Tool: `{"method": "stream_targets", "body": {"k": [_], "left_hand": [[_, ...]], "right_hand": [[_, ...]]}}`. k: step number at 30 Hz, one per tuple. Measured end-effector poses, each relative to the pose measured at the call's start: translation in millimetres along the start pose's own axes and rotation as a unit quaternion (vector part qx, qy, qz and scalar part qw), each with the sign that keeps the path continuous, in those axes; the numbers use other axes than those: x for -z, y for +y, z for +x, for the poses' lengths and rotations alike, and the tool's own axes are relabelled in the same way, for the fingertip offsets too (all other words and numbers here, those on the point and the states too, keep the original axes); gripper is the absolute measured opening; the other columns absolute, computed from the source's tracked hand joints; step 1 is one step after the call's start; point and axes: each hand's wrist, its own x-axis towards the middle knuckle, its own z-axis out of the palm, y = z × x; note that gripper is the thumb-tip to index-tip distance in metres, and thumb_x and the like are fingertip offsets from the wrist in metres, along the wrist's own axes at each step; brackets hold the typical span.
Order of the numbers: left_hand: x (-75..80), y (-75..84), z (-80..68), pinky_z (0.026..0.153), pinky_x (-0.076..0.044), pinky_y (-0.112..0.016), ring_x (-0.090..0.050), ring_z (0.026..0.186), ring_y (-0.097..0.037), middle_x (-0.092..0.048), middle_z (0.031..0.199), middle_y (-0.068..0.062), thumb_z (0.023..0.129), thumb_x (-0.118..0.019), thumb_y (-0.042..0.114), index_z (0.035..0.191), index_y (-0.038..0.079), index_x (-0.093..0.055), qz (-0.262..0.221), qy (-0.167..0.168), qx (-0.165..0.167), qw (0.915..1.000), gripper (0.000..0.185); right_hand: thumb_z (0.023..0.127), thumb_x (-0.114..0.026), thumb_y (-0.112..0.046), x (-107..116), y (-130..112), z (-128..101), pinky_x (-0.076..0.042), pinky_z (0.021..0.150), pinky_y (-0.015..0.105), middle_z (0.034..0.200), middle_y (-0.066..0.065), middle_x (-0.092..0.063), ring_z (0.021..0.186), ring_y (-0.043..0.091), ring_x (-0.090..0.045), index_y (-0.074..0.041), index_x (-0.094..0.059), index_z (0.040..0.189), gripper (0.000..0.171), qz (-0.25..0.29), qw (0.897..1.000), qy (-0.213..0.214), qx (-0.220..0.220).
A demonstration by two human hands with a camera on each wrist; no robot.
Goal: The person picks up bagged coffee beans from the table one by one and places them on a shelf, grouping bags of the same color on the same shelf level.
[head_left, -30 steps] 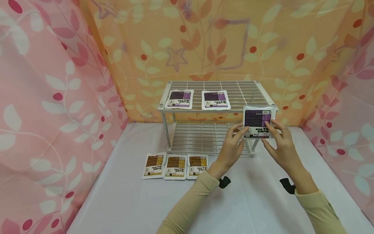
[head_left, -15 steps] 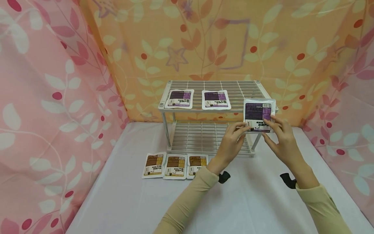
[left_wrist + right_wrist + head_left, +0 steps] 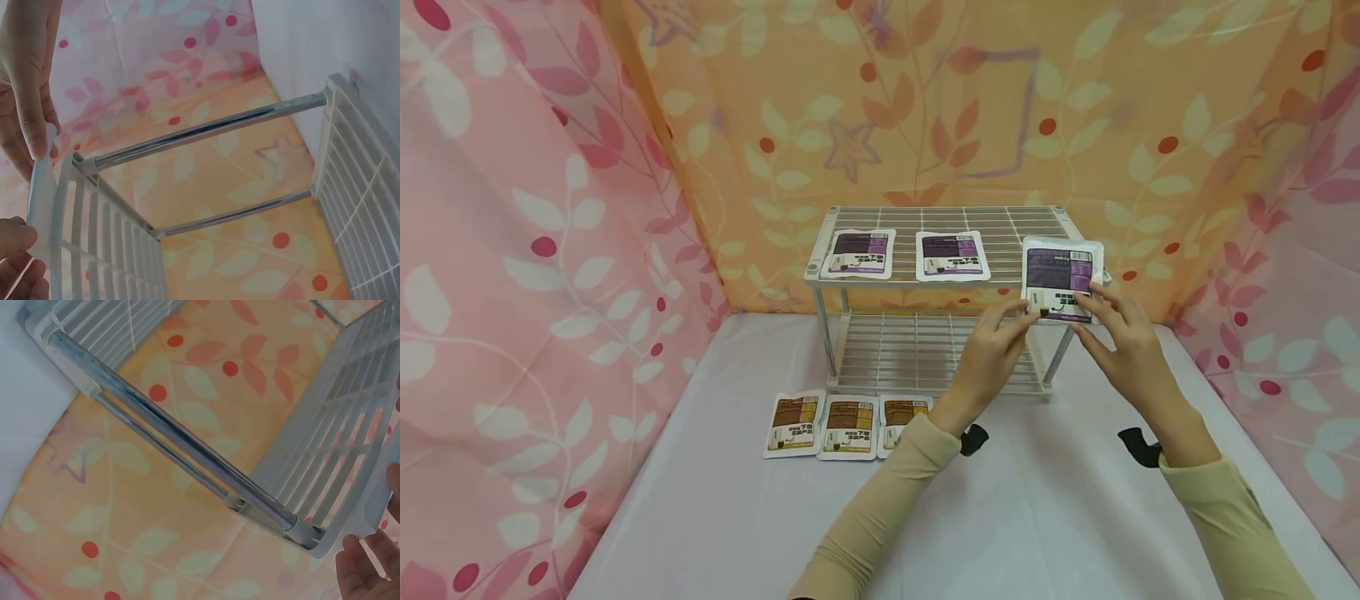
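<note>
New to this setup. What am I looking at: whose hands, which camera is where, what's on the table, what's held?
No robot here, just a person's two bare hands. The wide picture comes from a camera on the person's head, looking forward and down. The two tilted close-ups come from cameras on the left and right wrists; they show the rack's metal post at a slant.

A white two-tier rack stands on the white table. Three brown-and-yellow packets lie before it, the rightmost partly hidden by an arm. Two purple packets lie on the top shelf.

The left hand and right hand together hold another purple packet at the shelf's front right corner.
</note>
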Motion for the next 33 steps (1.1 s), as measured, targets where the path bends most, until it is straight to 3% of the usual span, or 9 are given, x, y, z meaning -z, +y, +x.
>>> {"method": "stream_targets", "body": {"k": [3,6,11,16,23,33], "left_hand": [[1.5,-0.5,4.4,0.100,-0.036,-0.015,-0.052,0.115,-0.017,-0.058,0.119,-0.006,0.089,-0.060,0.006,0.114,0.008,-0.067,0.023,-0.002,-0.004,0.9997,0.026],[2.6,-0.2,9.1,0.102,-0.034,-0.015,-0.052,0.115,-0.016,-0.059,0.119,-0.005,0.089,-0.060,0.006,0.114,0.009,-0.067,0.053,-0.003,-0.011,0.9985,0.026],[3.8,0.8,17.2,0.106,-0.031,-0.017,-0.052,0.115,-0.015,-0.059,0.119,-0.006,0.089,-0.059,0.007,0.114,0.008,-0.066,0.088,-0.008,-0.024,0.9958,0.026],[4.3,1.0,24.6,0.110,-0.029,-0.030,-0.054,0.115,-0.014,-0.061,0.120,-0.003,0.091,-0.058,0.013,0.116,0.011,-0.066,0.132,-0.023,-0.018,0.9908,0.026],[7.4,2.0,33.7,0.114,-0.020,-0.041,-0.052,0.119,-0.011,-0.058,0.127,0.002,0.094,-0.054,0.026,0.123,0.015,-0.061,0.204,-0.065,-0.004,0.9768,0.032],[4.9,5.8,38.3,0.115,-0.014,-0.047,-0.040,0.131,-0.011,-0.047,0.139,0.001,0.092,-0.055,0.035,0.134,0.014,-0.049,0.259,-0.134,0.031,0.9561,0.048]], "right_hand": [[0.072,-0.075,0.004,0.0,1.2,3.9,-0.044,0.093,0.050,0.130,0.019,-0.050,0.114,0.041,-0.047,-0.009,-0.059,0.125,0.057,-0.004,1.000,-0.007,-0.001],[0.071,-0.074,0.006,0.3,3.3,7.5,-0.042,0.091,0.056,0.130,0.020,-0.051,0.116,0.043,-0.047,-0.008,-0.058,0.125,0.058,-0.001,1.000,-0.010,0.000],[0.076,-0.071,0.002,1.5,6.1,15.1,-0.039,0.093,0.059,0.130,0.021,-0.050,0.117,0.045,-0.045,-0.007,-0.057,0.126,0.052,0.002,1.000,-0.016,0.005],[0.077,-0.070,0.002,2.4,8.1,23.7,-0.040,0.090,0.059,0.129,0.021,-0.051,0.113,0.046,-0.047,-0.006,-0.058,0.125,0.051,-0.003,1.000,-0.019,0.012],[0.082,-0.066,0.000,-1.5,12.5,34.2,-0.038,0.084,0.054,0.124,0.021,-0.055,0.105,0.043,-0.050,-0.005,-0.059,0.124,0.043,-0.029,0.999,-0.017,0.025],[0.086,-0.062,-0.005,-5.6,15.7,39.7,-0.035,0.086,0.055,0.125,0.019,-0.056,0.111,0.042,-0.049,-0.006,-0.059,0.124,0.038,-0.060,0.998,-0.033,-0.012]]}}
